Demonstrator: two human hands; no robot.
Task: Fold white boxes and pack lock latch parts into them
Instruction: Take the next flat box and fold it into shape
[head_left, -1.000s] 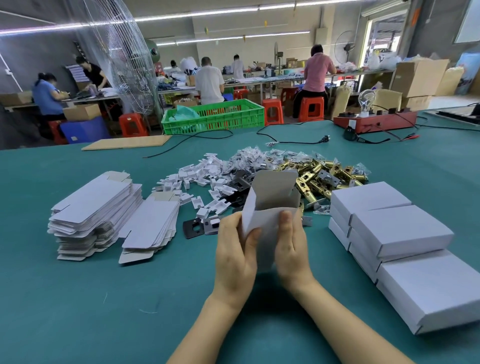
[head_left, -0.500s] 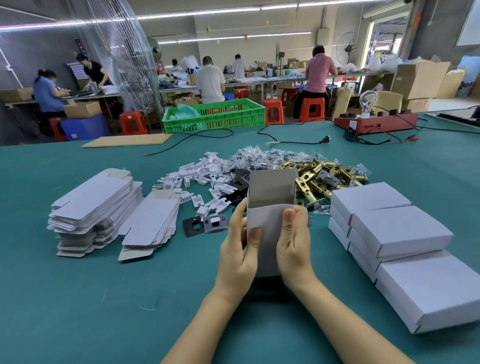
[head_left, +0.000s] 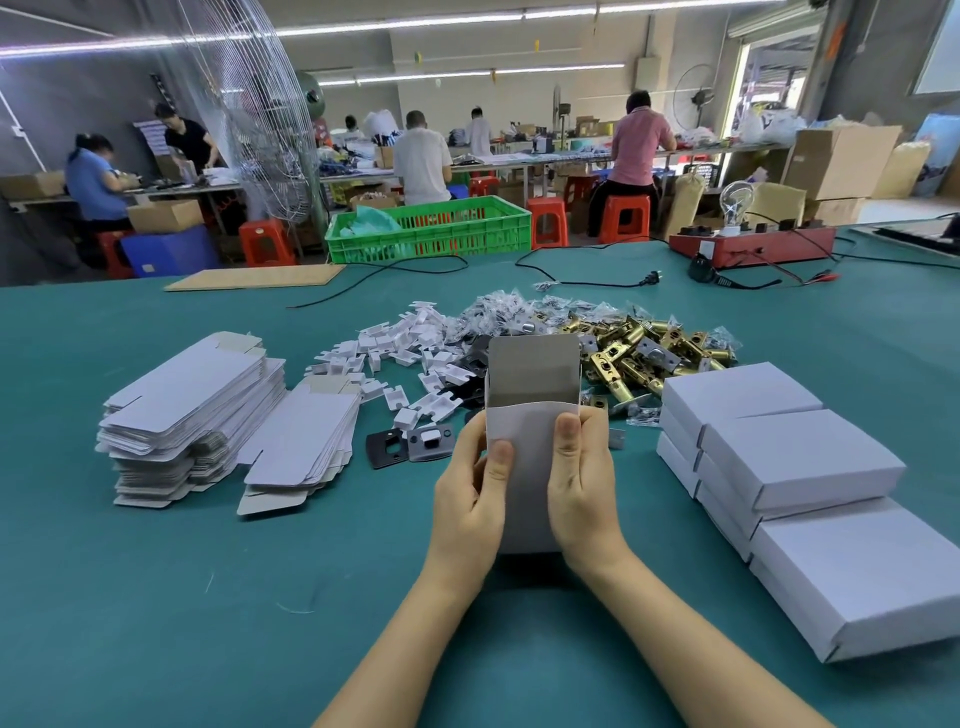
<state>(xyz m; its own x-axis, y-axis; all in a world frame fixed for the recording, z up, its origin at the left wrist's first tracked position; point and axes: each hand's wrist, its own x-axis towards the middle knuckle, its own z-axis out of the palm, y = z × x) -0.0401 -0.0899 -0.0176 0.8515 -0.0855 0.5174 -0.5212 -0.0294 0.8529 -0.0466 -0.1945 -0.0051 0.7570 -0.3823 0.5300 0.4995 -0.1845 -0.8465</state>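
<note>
Box-folding is in hand: a white box, erected with its top flap raised, is gripped upright at centre by left hand and right hand, thumbs pressed on its front. Brass latches lie at 1 o'clock; one is probably needed next.

Green crate at 12 o'clock, red box w/ bulb at 2, cardboard sheet at 11

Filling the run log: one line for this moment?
stage: folding | left hand, right hand: grip white cardboard box | box: upright, top open, empty
</note>
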